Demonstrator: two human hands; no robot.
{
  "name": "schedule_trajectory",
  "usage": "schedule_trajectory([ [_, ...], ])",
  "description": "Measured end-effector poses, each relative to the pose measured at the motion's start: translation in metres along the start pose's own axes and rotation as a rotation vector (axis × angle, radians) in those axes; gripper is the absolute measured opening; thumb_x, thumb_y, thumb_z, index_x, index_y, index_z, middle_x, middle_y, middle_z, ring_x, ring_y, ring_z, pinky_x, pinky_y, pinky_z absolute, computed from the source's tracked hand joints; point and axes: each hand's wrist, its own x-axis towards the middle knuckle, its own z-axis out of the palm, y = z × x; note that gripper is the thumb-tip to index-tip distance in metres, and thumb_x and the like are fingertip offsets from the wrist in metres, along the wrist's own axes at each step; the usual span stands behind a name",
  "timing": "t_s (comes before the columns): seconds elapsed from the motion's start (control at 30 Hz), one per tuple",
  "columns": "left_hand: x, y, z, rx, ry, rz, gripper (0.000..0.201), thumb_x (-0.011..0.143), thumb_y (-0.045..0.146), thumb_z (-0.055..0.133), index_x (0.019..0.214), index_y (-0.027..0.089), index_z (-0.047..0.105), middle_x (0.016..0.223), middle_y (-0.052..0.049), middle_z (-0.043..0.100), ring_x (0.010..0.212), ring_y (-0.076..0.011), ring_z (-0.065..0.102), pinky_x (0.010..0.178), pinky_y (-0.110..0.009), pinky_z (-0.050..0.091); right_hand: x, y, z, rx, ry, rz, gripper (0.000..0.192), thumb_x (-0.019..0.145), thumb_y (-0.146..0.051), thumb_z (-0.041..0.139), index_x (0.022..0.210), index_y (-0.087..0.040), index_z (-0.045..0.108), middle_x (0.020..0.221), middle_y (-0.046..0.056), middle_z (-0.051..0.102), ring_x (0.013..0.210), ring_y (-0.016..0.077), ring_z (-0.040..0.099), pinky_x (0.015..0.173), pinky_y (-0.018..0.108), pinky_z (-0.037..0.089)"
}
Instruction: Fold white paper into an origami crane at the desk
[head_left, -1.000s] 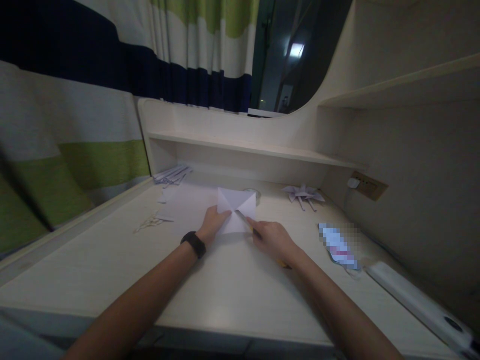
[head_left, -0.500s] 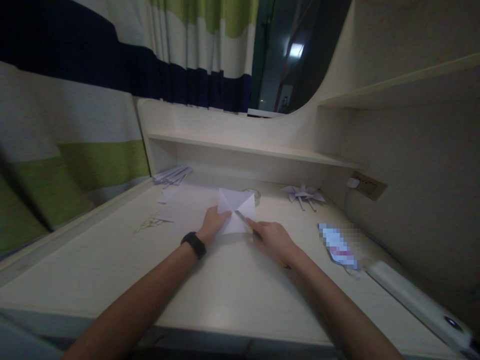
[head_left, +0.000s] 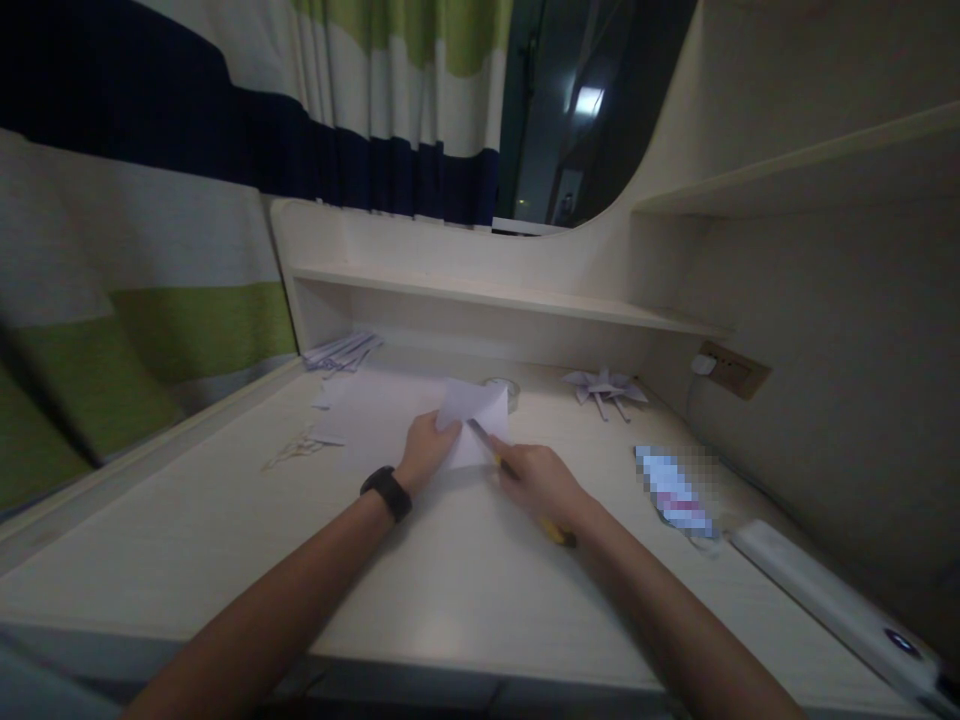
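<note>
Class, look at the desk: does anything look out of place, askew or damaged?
Paper scraps lie strewn at the desk's left edge; otherwise nothing stands out.

Scene dim overall, colours muted and grainy. Sole bright source is a lit window (head_left: 590, 100) far beyond the fingers, beside the curtain (head_left: 225, 150). Soft shadows under the shelf (head_left: 495, 295). Wide-angle bending at edges. A pixelated patch (head_left: 673, 490) lies right of the fingers.
</note>
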Motion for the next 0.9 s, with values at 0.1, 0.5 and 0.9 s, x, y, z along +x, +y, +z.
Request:
schedule_trajectory([
  [0.1, 0.0, 0.001, 0.0, 0.085, 0.003, 0.049, 0.026, 0.074, 0.027, 0.057, 0.088, 0.009, 0.07, 0.083, -0.012, 0.072, 0.076, -0.0249, 0.065, 0.066, -0.029, 0.048, 0.001, -0.001, 0.005, 0.105, 0.041, 0.003, 0.058, 0.081, -0.022, 0.044, 0.138, -0.016, 0.039, 0.11, 0.01, 0.067, 0.094, 0.0201, 0.064, 0.079, 0.027, 0.045],
  [0.5, 0.005, 0.003, -0.009, -0.355, -0.022, -0.183, 0.029, 0.066, 0.023, 0.064, 0.09, 0.007, 0.067, 0.09, -0.013, 0.071, 0.074, -0.022, 0.066, 0.061, -0.027, 0.05, -0.001, 0.012, -0.017, 0.003, 0.026, 0.033, 0.055, 0.087, -0.019, 0.043, 0.14, -0.03, 0.034, 0.102, 0.004, 0.067, 0.088, 0.0171, 0.061, 0.073, 0.023, 0.04],
  [0.9, 0.007, -0.003, -0.004, -0.245, -0.081, -0.122, 0.031, 0.069, 0.028, 0.062, 0.092, 0.007, 0.068, 0.093, -0.016, 0.07, 0.078, -0.0251, 0.066, 0.061, -0.03, 0.05, 0.001, 0.008, -0.006, -0.117, -0.009, 0.128, 0.053, 0.089, -0.023, 0.042, 0.14, -0.033, 0.033, 0.097, 0.004, 0.064, 0.082, 0.0172, 0.061, 0.068, 0.023, 0.038],
])
